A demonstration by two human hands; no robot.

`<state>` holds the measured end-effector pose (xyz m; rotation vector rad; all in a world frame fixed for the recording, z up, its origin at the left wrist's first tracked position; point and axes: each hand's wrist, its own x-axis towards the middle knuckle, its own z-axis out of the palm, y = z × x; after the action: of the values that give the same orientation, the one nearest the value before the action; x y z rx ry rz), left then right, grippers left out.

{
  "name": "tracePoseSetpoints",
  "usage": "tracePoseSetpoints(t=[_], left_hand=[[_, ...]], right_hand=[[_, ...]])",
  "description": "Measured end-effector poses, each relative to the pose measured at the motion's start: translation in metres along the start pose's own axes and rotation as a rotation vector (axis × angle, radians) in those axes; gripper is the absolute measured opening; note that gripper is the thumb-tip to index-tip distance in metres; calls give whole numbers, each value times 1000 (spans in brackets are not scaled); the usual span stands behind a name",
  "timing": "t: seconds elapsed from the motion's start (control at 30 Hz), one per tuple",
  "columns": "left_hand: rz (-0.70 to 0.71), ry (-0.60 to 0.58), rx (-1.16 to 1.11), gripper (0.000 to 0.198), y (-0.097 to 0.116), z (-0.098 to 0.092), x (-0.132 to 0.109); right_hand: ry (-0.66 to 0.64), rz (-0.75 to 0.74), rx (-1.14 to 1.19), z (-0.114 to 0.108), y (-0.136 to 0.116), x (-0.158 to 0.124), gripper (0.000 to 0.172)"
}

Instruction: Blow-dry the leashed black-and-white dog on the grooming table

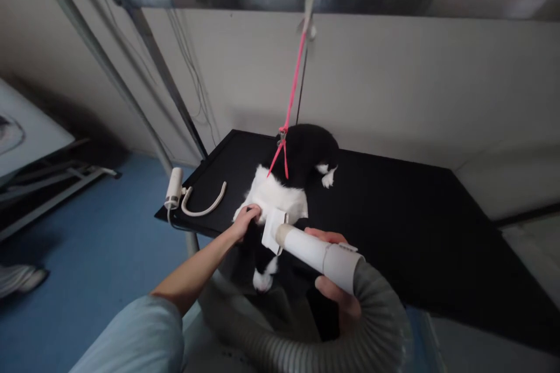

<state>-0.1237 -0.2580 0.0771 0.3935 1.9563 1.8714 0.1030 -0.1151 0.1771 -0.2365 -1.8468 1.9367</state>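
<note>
A black-and-white furry animal [312, 145] lies on a black table, its head not distinguishable from the white fur near me. One black leg with a white paw [263, 280] reaches past the near table edge. My left hand [247, 220] is closed around the top of that leg, beside the white fur; some fingers are hidden. My right hand [339, 294] grips the white tube of a dryer hose [321, 253]. The tube's flat, wide white nozzle [274, 230] points at the fur, right beside my left hand. A pink leash [295, 81] runs from the animal up to a metal bar.
The black table [406, 233] extends to the right. A metal bar [245, 2] crosses above it. A white cylinder with a curved arm [203, 210] is fixed at the left edge. The grey ribbed hose [385, 315] loops below me. Another person's shoe [32, 280] shows at left.
</note>
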Motion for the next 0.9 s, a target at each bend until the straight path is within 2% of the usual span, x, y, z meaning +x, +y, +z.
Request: tracePoseSetpoints(t=[0.07,0.13,0.23,0.3,0.4,0.5,0.77,0.9], left_hand=[[31,-65,-39,30,-4,3,-3],[40,-93,-93,31,-10,8,-6],[-6,-121,-156,33,-19,15,-11],[-39,-77,-159,34,-24,20,-16],[-24,-30,-131,35,-28,26,-23],[3,10,-94,35,-30,32,-31],[59,295,-20,29,-31,50,-49],[79,351,29,28,-30,53,-51]], right_hand=[[-51,8,-6,-2,-2,-2,48],[-42,17,-37,-4,-3,-5,49],[-43,39,-69,-6,-8,-10,52],[-46,50,-62,-6,-10,-13,51],[26,19,-58,-9,-10,-18,52],[-32,-29,-102,-15,-7,-26,53],[50,-97,-197,-38,5,-59,57],[-47,-172,-168,-47,9,-66,56]])
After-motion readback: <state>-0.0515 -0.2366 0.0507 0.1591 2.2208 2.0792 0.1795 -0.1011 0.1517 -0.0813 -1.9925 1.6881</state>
